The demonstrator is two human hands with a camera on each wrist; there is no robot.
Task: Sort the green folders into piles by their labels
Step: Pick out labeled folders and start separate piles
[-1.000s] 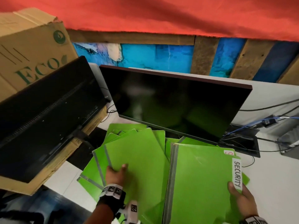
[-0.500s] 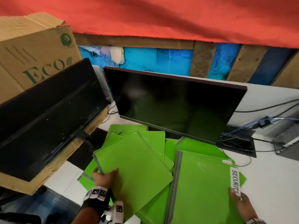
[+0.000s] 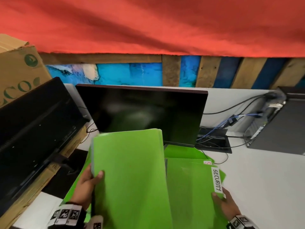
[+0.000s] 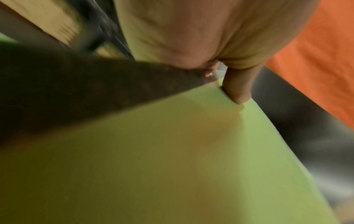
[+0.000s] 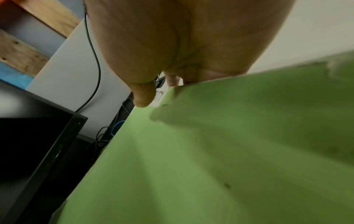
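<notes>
White desk (image 3: 264,179) under a red cloth (image 3: 148,25), blue and wood planks behind. From my remote seat, far left: cardboard box (image 3: 18,71) printed ECO, a black panel (image 3: 36,123) leaning on it. Next, my left hand (image 3: 87,184) grips a plain folder (image 3: 130,176) by its left edge, thumb on top, fingers curled under; left wrist view confirms the thumb (image 4: 237,87) pressed on the green cover (image 4: 153,159), though that view is blurred. This folder is lifted and tilted, covering the lower part of the monitor (image 3: 142,113) behind it. No label visible on its face. More green sheets (image 3: 74,194) poke out below it at the left, lying on the desk.

Centre-right: labelled folder (image 3: 188,187) lies flat on a green pile (image 3: 183,152), white SECURITY tag (image 3: 217,180) along its right edge. A second small tag (image 3: 207,162) shows just above, text unreadable. My right hand (image 3: 226,204) pinches that folder at the tag's lower end, thumb on top; right wrist view shows thumb (image 5: 143,94) over the edge, fingers beneath.

Far right: cables (image 3: 231,123), a dark tray (image 3: 212,141), a grey mat (image 3: 283,128).
</notes>
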